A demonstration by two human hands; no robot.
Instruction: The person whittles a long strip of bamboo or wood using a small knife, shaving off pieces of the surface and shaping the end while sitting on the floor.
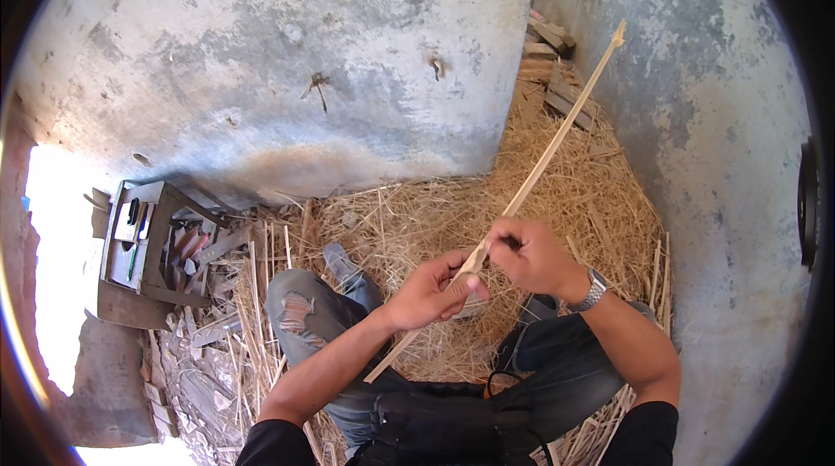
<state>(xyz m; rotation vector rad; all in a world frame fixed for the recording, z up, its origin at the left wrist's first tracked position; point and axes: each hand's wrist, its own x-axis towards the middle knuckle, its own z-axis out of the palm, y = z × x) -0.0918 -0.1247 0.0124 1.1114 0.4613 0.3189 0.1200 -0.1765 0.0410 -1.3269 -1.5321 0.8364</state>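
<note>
A long, pale strip of split bamboo (557, 140) runs slantwise before me, from near my lap up to the far right, with a ragged knot at its far tip. My left hand (437, 288) is closed round its lower part, the thumb lying along it. Just above, my right hand (532, 255) has its fingers curled against the same strip; whether they also hold something small is hidden. A metal watch is on my right wrist. The strip's near end (376, 374) sticks out below my left hand, above my leg.
Straw-like shavings (417, 214) cover the floor round my feet. At the left stands a small wooden stool (156, 244) with a dark object and a green pen on it. Wood pieces (557, 74) are stacked in the far corner. Walls (365, 57) rise ahead and right.
</note>
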